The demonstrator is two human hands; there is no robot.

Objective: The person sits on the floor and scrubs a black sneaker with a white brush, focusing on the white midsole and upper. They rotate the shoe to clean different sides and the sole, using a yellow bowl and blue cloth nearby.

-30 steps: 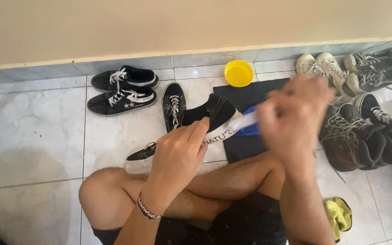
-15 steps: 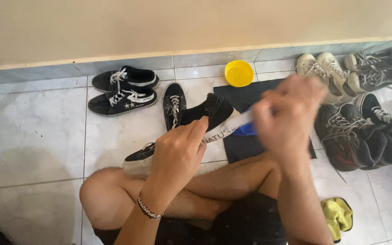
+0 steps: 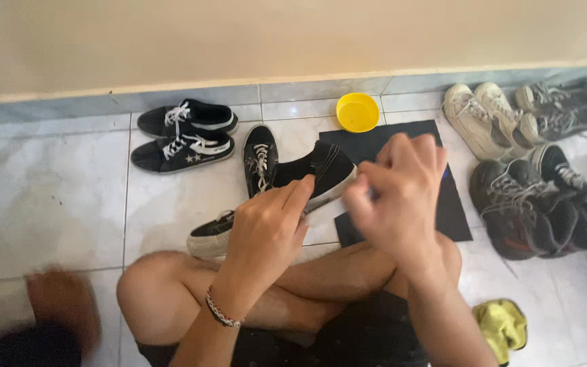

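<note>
Two hands work over a black sneaker (image 3: 321, 173): the left hand (image 3: 266, 228) grips it, while the blurred right hand (image 3: 399, 194) stays curled, its contents unclear.

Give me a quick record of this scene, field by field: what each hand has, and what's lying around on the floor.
left hand: grips a black sneaker with a white sole
right hand: at the sneaker's heel end, blurred
under the work: black mat
by the wall: yellow bowl
floor left: pair of black sneakers
floor right: pale and dark shoes
near the leg: yellow cloth
</note>
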